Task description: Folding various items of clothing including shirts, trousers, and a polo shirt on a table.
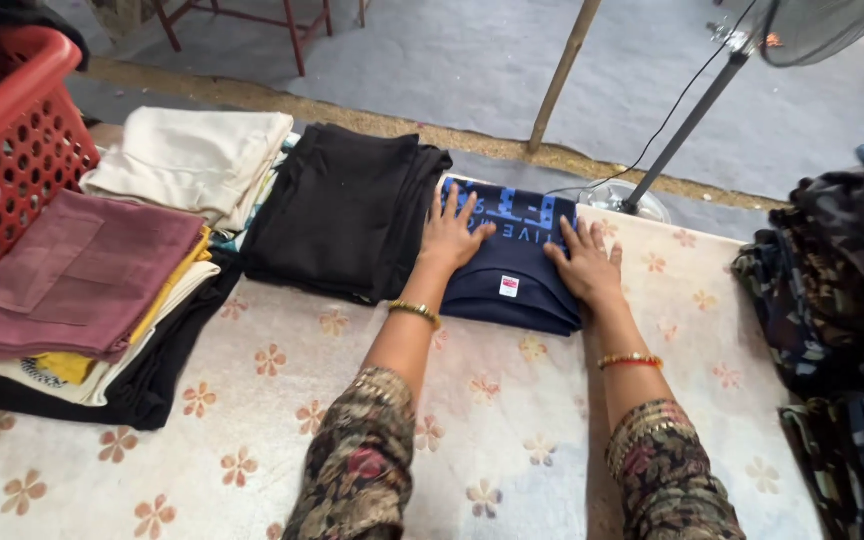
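A folded navy shirt with blue print [518,268] lies on the floral cloth [282,400], far middle. My left hand [449,235] rests flat on its left side, fingers spread, next to a folded black pile [342,210]. My right hand [588,263] lies flat on the shirt's right edge, fingers spread. Both wrists wear bangles, and both sleeves are patterned. Neither hand grips anything.
A cream folded pile [192,160] sits far left. A maroon folded piece [77,275] tops a stack of yellow, white and black clothes. A red plastic basket [7,140] stands at the left edge. Dark patterned fabric [837,310] heaps on the right. A fan stand [687,125] rises behind.
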